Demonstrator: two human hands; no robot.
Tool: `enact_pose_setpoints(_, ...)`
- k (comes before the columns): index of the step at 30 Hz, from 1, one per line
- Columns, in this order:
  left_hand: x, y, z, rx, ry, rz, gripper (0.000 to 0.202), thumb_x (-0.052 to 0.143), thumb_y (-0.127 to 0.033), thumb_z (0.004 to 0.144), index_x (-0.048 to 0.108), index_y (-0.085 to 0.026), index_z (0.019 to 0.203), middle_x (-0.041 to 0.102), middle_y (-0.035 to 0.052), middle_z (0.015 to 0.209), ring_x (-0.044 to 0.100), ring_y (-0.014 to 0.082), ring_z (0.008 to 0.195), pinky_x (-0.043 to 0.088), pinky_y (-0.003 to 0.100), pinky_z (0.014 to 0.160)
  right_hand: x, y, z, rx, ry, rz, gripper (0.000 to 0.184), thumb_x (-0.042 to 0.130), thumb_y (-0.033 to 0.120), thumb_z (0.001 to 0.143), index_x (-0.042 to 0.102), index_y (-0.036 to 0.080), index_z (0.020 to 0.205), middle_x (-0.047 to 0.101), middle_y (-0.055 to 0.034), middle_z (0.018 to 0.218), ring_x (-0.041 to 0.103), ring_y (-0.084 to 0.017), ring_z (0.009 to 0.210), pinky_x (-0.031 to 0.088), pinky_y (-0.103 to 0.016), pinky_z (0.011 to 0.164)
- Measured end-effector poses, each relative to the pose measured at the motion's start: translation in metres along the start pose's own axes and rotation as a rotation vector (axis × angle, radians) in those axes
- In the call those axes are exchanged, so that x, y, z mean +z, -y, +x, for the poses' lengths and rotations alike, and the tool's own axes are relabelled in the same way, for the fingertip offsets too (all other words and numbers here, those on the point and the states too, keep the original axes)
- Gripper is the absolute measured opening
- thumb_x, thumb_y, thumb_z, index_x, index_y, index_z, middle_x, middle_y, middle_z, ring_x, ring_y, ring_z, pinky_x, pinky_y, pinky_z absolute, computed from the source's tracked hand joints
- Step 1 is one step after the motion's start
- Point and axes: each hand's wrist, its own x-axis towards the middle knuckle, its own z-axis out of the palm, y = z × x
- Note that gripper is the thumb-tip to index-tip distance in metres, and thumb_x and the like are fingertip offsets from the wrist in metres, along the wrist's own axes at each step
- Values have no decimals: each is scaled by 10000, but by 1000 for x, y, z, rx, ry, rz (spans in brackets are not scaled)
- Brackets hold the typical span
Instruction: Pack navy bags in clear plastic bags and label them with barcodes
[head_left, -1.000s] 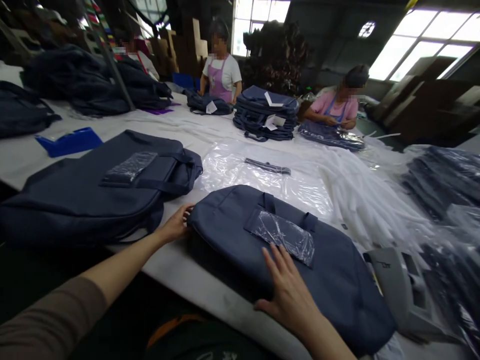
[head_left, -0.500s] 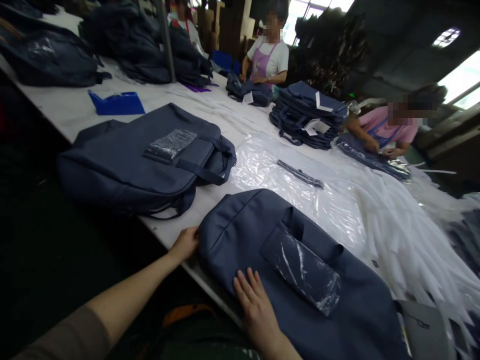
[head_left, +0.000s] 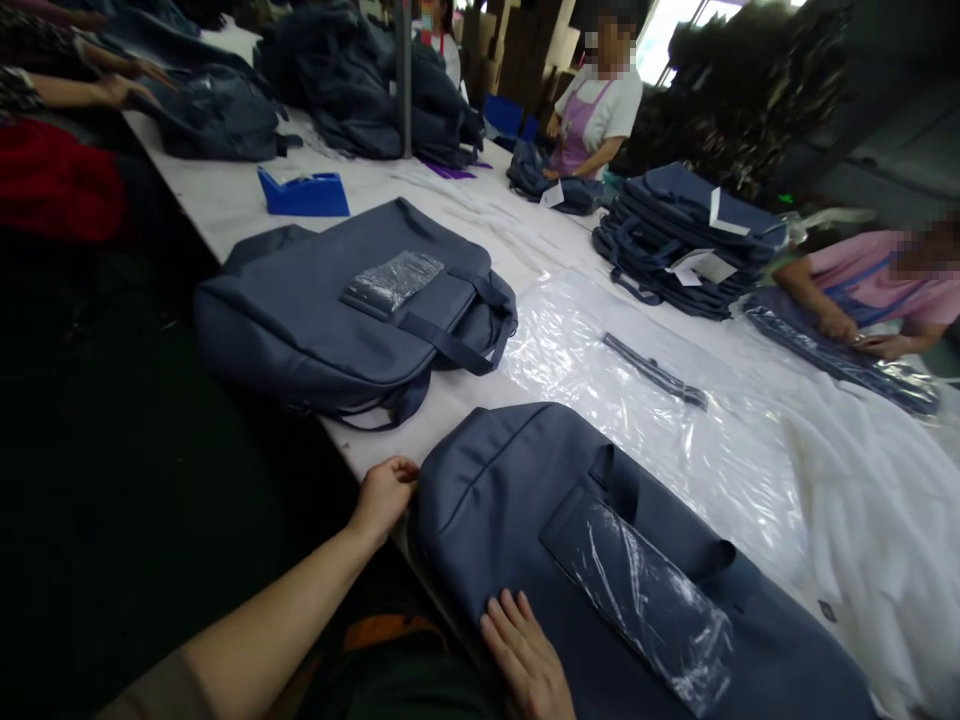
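Note:
A navy fabric bag (head_left: 525,500) lies flat at the table's near edge, with a plastic-wrapped patch (head_left: 645,600) on top by its handles. My left hand (head_left: 386,492) is curled against the bag's left corner, fingers closed on its edge. My right hand (head_left: 525,655) rests flat on the bag's near side, fingers spread. A second, fuller navy bag (head_left: 330,310) lies to the left on the table.
Clear plastic sheets (head_left: 600,380) with a dark strap (head_left: 656,370) lie beyond the bag; white sheets (head_left: 877,500) lie to the right. A blue tape dispenser (head_left: 304,192), a stack of navy bags (head_left: 690,240) and other people working stand further along the table (head_left: 225,205).
The view has swung left and down. My right hand slid from the middle of the bag back to its near edge. My left hand stays at the bag's left corner.

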Motion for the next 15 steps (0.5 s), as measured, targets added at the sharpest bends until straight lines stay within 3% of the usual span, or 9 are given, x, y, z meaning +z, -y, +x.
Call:
enact_pose_setpoints(3, 1, -4, -5, 47, 18, -20, 478, 622, -283, 580, 605, -153, 1040, 674, 45, 885, 627, 172, 759, 497, 278, 733, 4, -4, -7, 21, -73, 71, 447, 303, 170, 972, 424, 132, 1401, 688, -126, 1136, 561, -244, 1177, 520, -404, 963)
enact_pose_setpoints(5, 1, -13, -6, 82, 83, 8, 447, 651, -218, 528, 668, -171, 972, 682, 31, 906, 616, 182, 823, 469, 272, 794, 4, -8, -11, 29, -85, 109, 435, 300, 209, 986, 440, 148, 1393, 701, -124, 1109, 585, -249, 1142, 527, -411, 957)
enact_pose_setpoints(7, 1, -22, -7, 77, 105, 37, 229, 615, -193, 523, 697, -162, 735, 675, 19, 763, 591, 180, 748, 445, 260, 713, 3, -9, -12, 16, -86, 127, 429, 298, 235, 992, 455, 172, 1386, 711, -113, 1085, 610, -251, 1101, 544, -408, 937)
enact_pose_setpoints(9, 1, -24, -9, 37, 56, 36, 94, 579, -207, 533, 648, -155, 571, 608, 5, 599, 535, 160, 634, 392, 246, 596, 3, -7, -9, 6, -107, 122, 425, 314, 226, 988, 455, 198, 1388, 724, -91, 1050, 636, -240, 1054, 560, -384, 916)
enact_pose_setpoints(12, 1, -14, -18, -51, -79, -21, 70, 573, -224, 502, 555, -157, 491, 517, -17, 511, 457, 126, 553, 328, 224, 518, 2, 0, 0, -23, -73, 99, 431, 347, 190, 978, 432, 200, 1401, 721, -61, 1052, 648, -215, 1032, 558, -338, 914)
enact_pose_setpoints(15, -1, 0, -29, -178, -204, -137, 140, 589, -253, 472, 496, -168, 533, 496, -22, 510, 434, 113, 501, 339, 221, 484, -2, 4, 9, -85, -15, 79, 441, 327, 229, 991, 382, 161, 1424, 704, -52, 1091, 635, -211, 1058, 550, -332, 912)
